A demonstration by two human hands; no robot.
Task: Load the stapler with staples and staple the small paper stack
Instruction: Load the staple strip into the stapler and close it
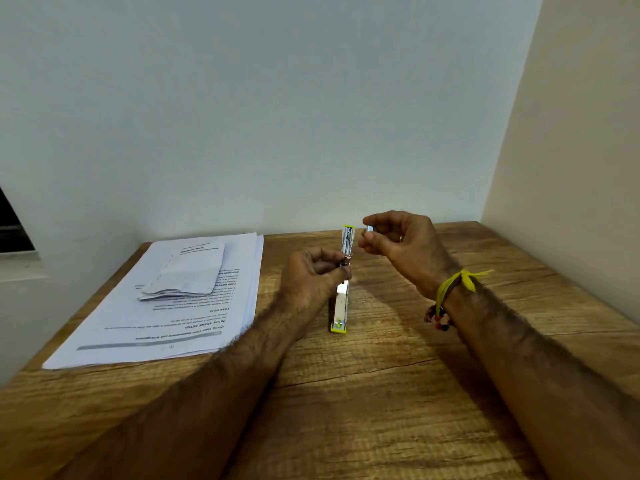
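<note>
A white stapler [341, 306] with yellow-green ends lies opened flat on the wooden table [381, 393], its metal staple channel pointing away from me. My left hand [311, 278] pinches the stapler at its hinge, near the middle. Just right of the channel's far end, my right hand [398, 242] hovers and pinches a small silvery strip of staples [370, 230] between thumb and fingertips. A small folded paper stack [188, 270] lies on top of a larger pile of printed sheets [166, 320] to the left.
Pale walls close off the table at the back and right. A dark window edge [14, 226] shows at the far left. Bare wood lies in front of and to the right of the stapler.
</note>
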